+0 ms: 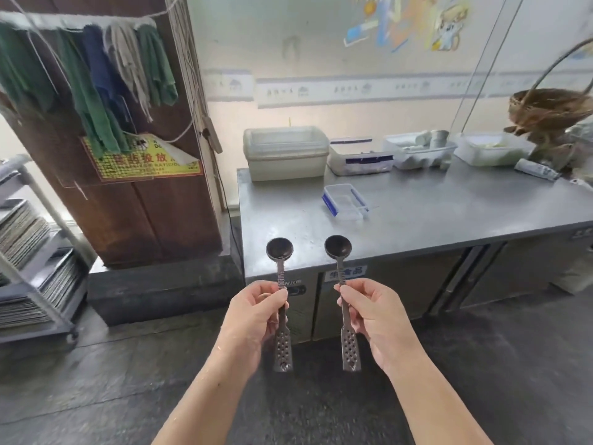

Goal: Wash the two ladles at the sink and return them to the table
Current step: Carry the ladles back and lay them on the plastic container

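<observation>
I hold two dark metal ladles upright, side by side, in front of the steel table (417, 226). My left hand (253, 316) grips the shaft of the left ladle (279, 248); its round bowl sits over the table's near left corner. My right hand (369, 316) grips the shaft of the right ladle (338, 247). Both perforated handle ends hang below my fists. No sink is in view.
Plastic tubs (285, 152) and lidded boxes (361, 159) line the table's back edge, and a small clear container (345, 203) lies mid-table. A basket (548, 110) stands at the far right. A brown pillar with hanging cloths (96, 91) and a tray rack (32, 268) are at left.
</observation>
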A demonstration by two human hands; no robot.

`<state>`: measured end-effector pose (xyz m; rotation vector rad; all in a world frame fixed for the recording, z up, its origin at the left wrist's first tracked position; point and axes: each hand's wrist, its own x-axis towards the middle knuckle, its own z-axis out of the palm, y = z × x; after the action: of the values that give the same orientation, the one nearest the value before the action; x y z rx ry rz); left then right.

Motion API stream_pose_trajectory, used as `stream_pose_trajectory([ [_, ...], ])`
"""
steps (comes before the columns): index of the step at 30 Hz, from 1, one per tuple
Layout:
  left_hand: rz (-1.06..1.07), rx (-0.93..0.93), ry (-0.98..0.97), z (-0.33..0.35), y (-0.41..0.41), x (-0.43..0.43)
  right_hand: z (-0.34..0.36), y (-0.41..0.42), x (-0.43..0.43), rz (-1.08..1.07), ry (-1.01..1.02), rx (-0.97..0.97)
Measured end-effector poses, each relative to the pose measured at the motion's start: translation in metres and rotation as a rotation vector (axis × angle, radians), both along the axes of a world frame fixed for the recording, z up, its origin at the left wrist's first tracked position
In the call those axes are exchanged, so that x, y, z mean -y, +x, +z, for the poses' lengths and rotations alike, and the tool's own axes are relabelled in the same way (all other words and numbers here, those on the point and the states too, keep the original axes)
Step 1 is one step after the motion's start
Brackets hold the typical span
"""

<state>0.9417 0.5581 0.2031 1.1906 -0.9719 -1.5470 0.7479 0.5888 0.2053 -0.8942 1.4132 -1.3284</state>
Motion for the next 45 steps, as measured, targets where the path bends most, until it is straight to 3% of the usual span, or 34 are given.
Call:
stream_pose_trajectory([
  [15, -0.148, 0.022, 0.025, -0.005, -0.097, 0.188, 0.000, -0.093, 0.156, -0.110, 0.028, -0.014],
  [31, -0.028, 0.016, 0.006, -0.003, -0.287, 0.328, -0.007, -0.285, 0.333, 0.093, 0.025, 0.001],
  [45, 0.082, -0.065, 0.037, -0.034, -0.300, 0.446, -0.030, -0.310, 0.464, 0.147, 0.112, 0.062],
])
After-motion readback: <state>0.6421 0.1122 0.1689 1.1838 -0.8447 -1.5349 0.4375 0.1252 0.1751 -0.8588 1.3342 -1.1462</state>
